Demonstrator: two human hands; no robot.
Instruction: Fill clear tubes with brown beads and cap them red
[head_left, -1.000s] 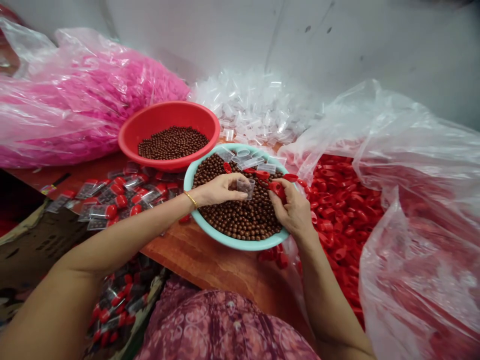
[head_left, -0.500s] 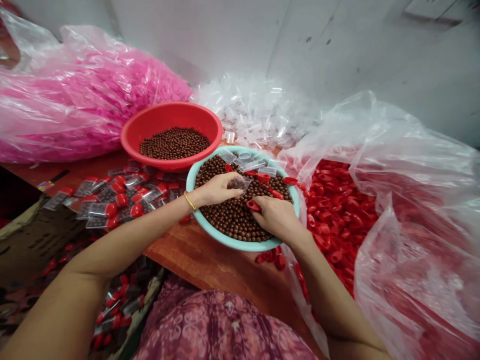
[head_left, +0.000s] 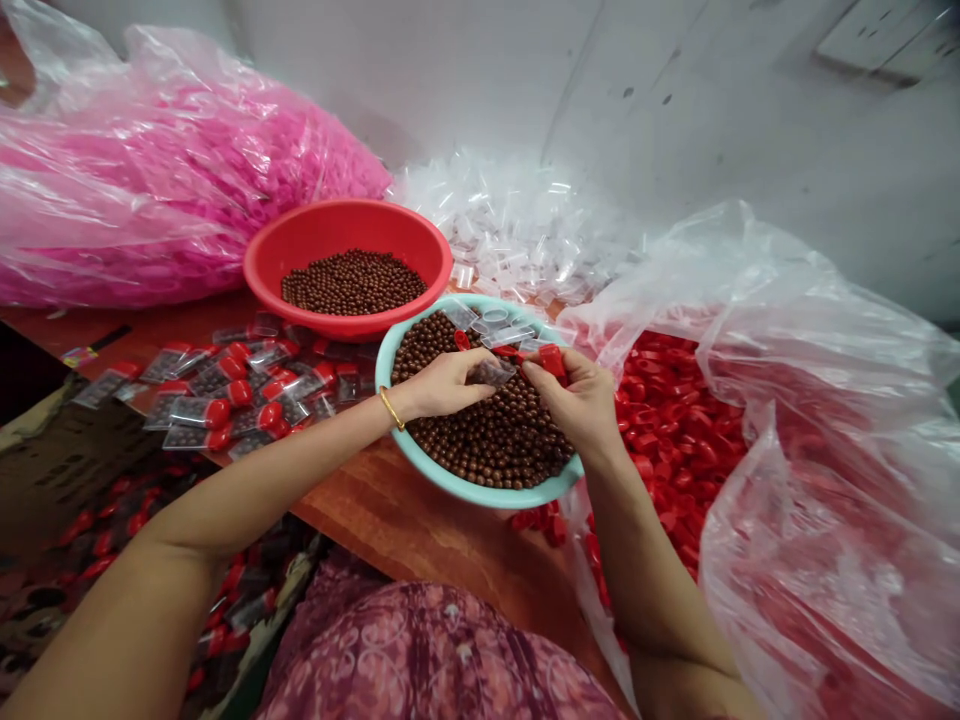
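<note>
A teal bowl [head_left: 480, 488] full of brown balls [head_left: 495, 440] sits on the wooden table in front of me. My left hand [head_left: 442, 383] pinches a small clear container [head_left: 491, 372] with brown balls inside, just above the bowl. My right hand [head_left: 577, 395] holds a red cap [head_left: 551, 360] right beside the container's open end. Several empty clear containers [head_left: 499, 325] and loose red caps lie on the balls at the bowl's far side.
A red bowl [head_left: 330, 230] with brown balls stands behind. Filled red-capped containers [head_left: 225, 395] lie left of the teal bowl. A bag of red caps [head_left: 675, 430] is at right, a pink-filled bag [head_left: 150, 180] at back left, and a heap of clear containers [head_left: 517, 220] behind.
My right hand rose from the balls with a red cap and came up to the container. The container in my left hand now has brown balls in it.
</note>
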